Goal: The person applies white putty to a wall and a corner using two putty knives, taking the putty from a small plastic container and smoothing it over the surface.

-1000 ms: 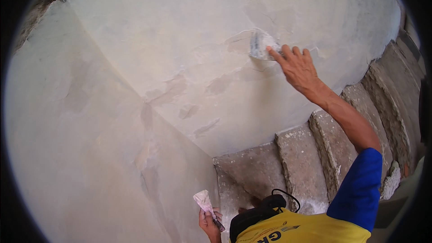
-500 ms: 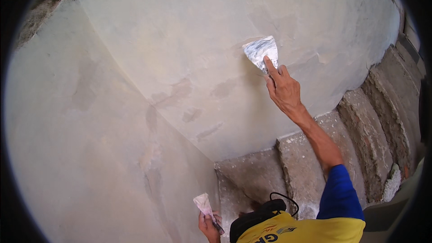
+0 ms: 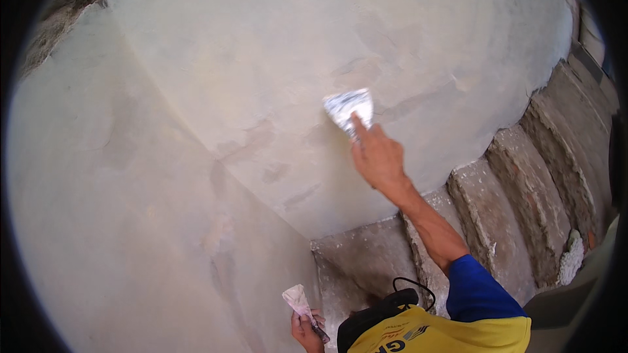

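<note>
My right hand (image 3: 381, 160) grips a wide putty knife (image 3: 350, 108), its shiny blade smeared with white. The index finger lies along the blade, and the handle is hidden in the palm. The blade is at the pale plastered wall (image 3: 261, 39), over or against its surface; I cannot tell how firmly it presses. Low in the picture, my left hand (image 3: 307, 330) is closed round a smaller putty knife (image 3: 298, 298) with a whitish, coated blade pointing up and a dark handle. Darker damp-looking patches (image 3: 258, 136) mark the wall near the inside corner.
Rough concrete steps (image 3: 517, 189) climb along the wall's foot on the right. A second plastered wall (image 3: 131, 222) meets the first at a corner on the left. Broken, bare masonry (image 3: 69, 16) shows at the upper left. A white lump (image 3: 572, 258) lies on the steps.
My right hand has swept down and to the left with the wide putty knife, uncovering a darker patch above it. My left hand has barely moved.
</note>
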`<state>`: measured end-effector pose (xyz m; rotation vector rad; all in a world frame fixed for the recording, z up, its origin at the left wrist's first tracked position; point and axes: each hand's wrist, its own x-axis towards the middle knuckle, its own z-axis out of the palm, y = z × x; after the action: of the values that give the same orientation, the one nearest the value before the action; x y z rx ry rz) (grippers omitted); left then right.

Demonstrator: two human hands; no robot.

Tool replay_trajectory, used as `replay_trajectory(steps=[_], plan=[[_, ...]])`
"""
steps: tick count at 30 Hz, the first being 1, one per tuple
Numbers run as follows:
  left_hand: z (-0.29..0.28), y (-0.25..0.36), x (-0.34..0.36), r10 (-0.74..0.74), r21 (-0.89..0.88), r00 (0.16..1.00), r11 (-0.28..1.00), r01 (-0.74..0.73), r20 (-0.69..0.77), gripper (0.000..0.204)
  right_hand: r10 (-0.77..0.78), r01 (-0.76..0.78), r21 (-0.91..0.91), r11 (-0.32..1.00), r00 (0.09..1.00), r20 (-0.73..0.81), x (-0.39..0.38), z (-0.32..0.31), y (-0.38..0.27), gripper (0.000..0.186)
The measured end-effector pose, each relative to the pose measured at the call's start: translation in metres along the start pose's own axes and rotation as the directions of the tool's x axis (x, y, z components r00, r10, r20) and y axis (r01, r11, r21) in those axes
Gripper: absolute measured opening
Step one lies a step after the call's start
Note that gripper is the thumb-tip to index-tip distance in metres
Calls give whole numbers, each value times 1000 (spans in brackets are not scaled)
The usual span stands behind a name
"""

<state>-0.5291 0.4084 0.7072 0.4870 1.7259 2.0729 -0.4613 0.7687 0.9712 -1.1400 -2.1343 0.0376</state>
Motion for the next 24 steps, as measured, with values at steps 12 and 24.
replay_trajectory(steps=[12, 24], plan=[[-5, -9, -3, -91, 26, 989, 995, 95, -120, 33, -92, 82, -90, 993, 988, -122, 13, 12, 42, 55], [1, 7, 2, -29, 13, 1000, 1000, 28, 4, 35, -239, 226, -81, 971, 873, -426, 56, 83, 58, 75]])
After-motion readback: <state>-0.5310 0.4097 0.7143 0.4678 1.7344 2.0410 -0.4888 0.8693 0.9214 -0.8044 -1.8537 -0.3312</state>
